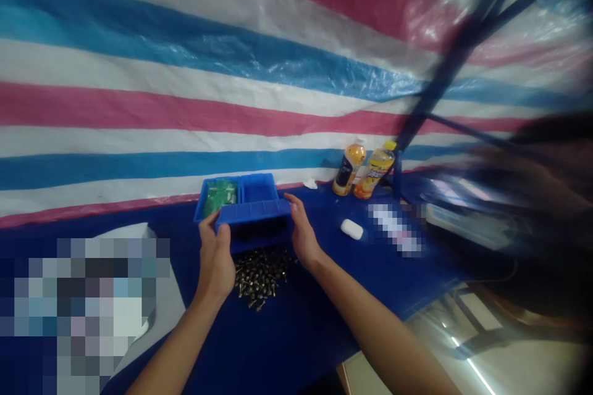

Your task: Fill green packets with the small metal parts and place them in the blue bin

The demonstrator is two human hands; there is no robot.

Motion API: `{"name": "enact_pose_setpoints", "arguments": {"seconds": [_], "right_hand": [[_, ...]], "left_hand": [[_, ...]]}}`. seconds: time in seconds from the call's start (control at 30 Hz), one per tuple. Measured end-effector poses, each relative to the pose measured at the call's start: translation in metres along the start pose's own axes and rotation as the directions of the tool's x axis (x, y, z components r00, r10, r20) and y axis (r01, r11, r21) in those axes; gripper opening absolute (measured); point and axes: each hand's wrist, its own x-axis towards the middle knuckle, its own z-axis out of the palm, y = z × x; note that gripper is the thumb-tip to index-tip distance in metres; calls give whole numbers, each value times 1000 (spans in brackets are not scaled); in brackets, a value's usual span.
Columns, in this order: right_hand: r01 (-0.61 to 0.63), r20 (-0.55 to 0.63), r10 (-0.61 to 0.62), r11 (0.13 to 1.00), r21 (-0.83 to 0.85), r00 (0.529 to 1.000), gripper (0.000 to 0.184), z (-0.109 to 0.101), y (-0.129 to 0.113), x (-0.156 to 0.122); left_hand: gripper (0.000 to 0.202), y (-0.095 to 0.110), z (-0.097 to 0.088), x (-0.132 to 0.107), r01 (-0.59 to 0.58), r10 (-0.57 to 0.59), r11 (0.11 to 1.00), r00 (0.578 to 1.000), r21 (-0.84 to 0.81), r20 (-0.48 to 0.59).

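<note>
Between my two hands a blue plastic bin [254, 212] is tipped toward me, its dark opening facing the table. My left hand [217, 262] grips its left end, thumb on the near side. At the right end my right hand [303, 231] holds it, fingers along the edge. Right below the opening lies a pile of small dark screws [260, 278] with brassy glints, spread on the blue tabletop [241, 345]. Whether any screws are still inside the bin is too dark to tell.
Behind stand a blue bin with green packets [220, 195] and another blue bin [259, 187]. Two drink bottles [349, 166], a white case [352, 229] and crumpled tissue [310, 184] lie to the right. White paper [169, 296] is at left. A blurred person [551, 197] sits at right.
</note>
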Motion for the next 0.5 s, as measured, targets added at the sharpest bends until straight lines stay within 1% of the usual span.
{"name": "enact_pose_setpoints", "arguments": {"seconds": [0.07, 0.23, 0.37, 0.5], "right_hand": [[1, -6, -1, 1000, 12, 1000, 50, 0, 1, 1], [6, -38, -7, 999, -40, 999, 50, 2, 1, -1], [10, -21, -11, 1000, -17, 1000, 45, 4, -2, -4], [9, -14, -9, 1000, -27, 1000, 40, 6, -4, -4]], "left_hand": [[54, 1, 0, 0, -13, 13, 1000, 1000, 10, -16], [53, 3, 1, 1, -48, 50, 999, 997, 25, -64], [51, 2, 2, 2, -46, 50, 998, 995, 37, -88], [49, 5, 3, 0, -84, 85, 996, 990, 14, -115]]}}
